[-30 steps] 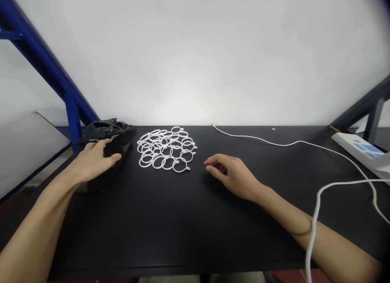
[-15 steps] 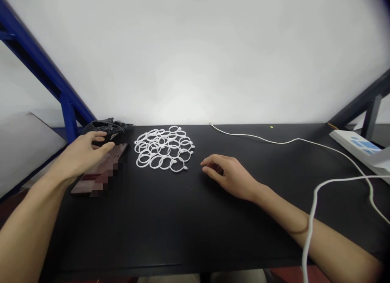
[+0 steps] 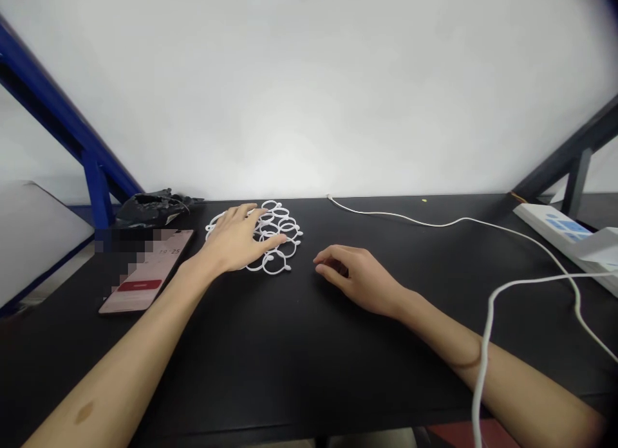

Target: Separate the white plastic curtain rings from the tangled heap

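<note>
A pile of white plastic rings [image 3: 275, 262], each with a small eyelet, lies left of centre on the black table [image 3: 290, 358]. My left hand [image 3: 239, 239] is over the left part of the pile, palm down with fingers and thumb spread. It hides many of the rings, and whether it touches them I cannot tell. To the right of the pile, my right hand [image 3: 360, 274] rests on its side on the tabletop. Its fingers curl loosely, with a gap to the thumb and nothing visible between them.
A phone [image 3: 152, 268] with its screen lit lies at the left, near a crumpled black plastic bag [image 3: 149, 206]. One white cable [image 3: 400, 215] crosses the back right, and another loops over my right forearm. A white box [image 3: 555, 226] sits at the right edge.
My left hand has moved right, from above the phone to over the rings, uncovering the phone's screen. My right hand stays in place. The view has shifted slightly.
</note>
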The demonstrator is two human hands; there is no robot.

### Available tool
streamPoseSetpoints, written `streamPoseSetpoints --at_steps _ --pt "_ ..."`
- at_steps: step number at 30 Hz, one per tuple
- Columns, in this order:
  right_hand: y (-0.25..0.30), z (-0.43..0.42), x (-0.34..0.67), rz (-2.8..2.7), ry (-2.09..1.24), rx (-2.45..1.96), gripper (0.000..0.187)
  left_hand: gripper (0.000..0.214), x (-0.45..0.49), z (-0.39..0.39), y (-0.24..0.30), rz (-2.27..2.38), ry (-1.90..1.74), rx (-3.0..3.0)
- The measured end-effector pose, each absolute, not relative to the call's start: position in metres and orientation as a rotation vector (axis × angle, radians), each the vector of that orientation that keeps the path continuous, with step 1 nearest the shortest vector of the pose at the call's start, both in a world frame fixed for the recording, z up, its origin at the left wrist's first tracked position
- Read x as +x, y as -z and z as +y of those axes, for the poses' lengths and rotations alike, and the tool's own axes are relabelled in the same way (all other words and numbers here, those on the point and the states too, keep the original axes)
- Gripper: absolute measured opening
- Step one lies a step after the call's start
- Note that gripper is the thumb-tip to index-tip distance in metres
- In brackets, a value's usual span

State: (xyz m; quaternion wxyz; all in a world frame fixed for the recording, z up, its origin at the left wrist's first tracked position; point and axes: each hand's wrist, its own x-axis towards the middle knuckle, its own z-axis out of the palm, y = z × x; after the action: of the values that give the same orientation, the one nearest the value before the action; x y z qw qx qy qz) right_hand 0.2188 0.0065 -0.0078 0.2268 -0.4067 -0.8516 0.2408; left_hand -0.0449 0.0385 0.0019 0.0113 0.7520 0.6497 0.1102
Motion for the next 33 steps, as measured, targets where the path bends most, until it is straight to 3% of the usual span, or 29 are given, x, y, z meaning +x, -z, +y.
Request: streamPoseSetpoints --at_steps 7,20,27,33 --pt "0.008 0.006 0.219 -2.345 -0.670 -1.117 0.013 0.092 -0.037 0.057 0.018 2.044 -0.127 2.341" --pt "0.008 0.006 0.218 -2.365 -0.674 -1.101 0.013 0.083 -0.045 0.054 0.023 1.983 -0.184 2.406" --pt "0.009 0.006 0.218 -2.362 -0.665 -1.085 0.013 0.037 -0.037 0.037 -0.007 1.622 -0.445 2.708" --pt "0.009 0.006 0.219 -2.360 -0.654 -1.088 0.013 0.026 -0.034 0.022 -0.015 1.451 -0.281 2.670"
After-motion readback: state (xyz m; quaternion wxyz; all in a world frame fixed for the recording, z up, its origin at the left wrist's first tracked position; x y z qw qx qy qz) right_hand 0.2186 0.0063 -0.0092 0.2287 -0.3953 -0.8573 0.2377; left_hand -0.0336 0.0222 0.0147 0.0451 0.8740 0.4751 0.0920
